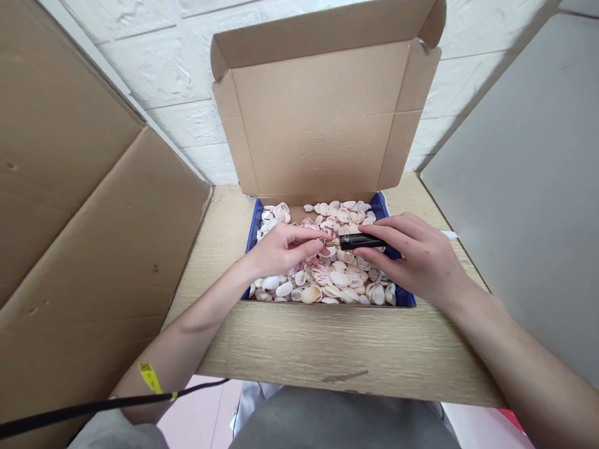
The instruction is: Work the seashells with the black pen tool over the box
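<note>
My right hand (416, 252) is closed around a slim black mini hand drill (362, 241), which lies nearly level and points left. Its brass-coloured chuck (332, 243) reaches the fingertips of my left hand (290, 249). Those left fingers and thumb are pinched on what looks like a small seashell (325, 240), mostly hidden by them. Both hands are over a shallow box (406, 298) with blue side walls, filled with white, cream and pinkish seashells (337, 277). A fan-shaped scallop shell (321, 272) with reddish ribs lies below the drill tip.
The box's brown cardboard lid (318, 118) stands raised against a white brick-patterned wall (187, 81). Cardboard panels (116, 231) close off the left, and a grey panel (524, 187) the right. A black cable (93, 408) crosses near my left forearm. The wooden tabletop (299, 340) ends close to my body.
</note>
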The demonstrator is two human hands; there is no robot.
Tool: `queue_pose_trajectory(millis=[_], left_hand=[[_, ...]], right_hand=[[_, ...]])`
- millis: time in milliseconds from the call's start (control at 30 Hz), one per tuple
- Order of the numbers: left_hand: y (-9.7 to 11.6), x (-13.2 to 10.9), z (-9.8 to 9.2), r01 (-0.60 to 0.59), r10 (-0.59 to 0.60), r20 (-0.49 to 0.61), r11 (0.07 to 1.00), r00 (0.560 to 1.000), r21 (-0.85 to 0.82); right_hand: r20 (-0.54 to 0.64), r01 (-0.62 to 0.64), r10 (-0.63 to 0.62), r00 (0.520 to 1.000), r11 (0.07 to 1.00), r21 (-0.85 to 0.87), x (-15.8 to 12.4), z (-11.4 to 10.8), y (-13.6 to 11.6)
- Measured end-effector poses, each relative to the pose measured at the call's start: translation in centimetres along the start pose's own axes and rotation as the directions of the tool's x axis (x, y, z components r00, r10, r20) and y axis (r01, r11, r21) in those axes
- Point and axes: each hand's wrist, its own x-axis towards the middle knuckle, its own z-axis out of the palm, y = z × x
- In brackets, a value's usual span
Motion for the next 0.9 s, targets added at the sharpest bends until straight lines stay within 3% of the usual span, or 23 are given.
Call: queue_pose_trajectory(millis=[333,600,900], left_hand=[[0.06,0.13,-0.08,0.036,-0.036,-0.007,0.998,0.999,0.057],[0.23,0.15,0.04,0.012,-0.011,-0.015,0.998,1.0,0.062],[0.35,0.0,0.03,0.014,-0.013,-0.021,0.998,1.0,0.062]], right_hand=[[0.089,-0.056,0.06,0.994,0.997,-0.044,-0.03,-0.33,-0.2],[-0.1,0.026,-0.037,0.994,0.994,-0.11,0.24,-0.23,-0.25],[-0.102,0.003,-0.01,0.995,0.997,-0.074,0.14,0.15,-0.43]])
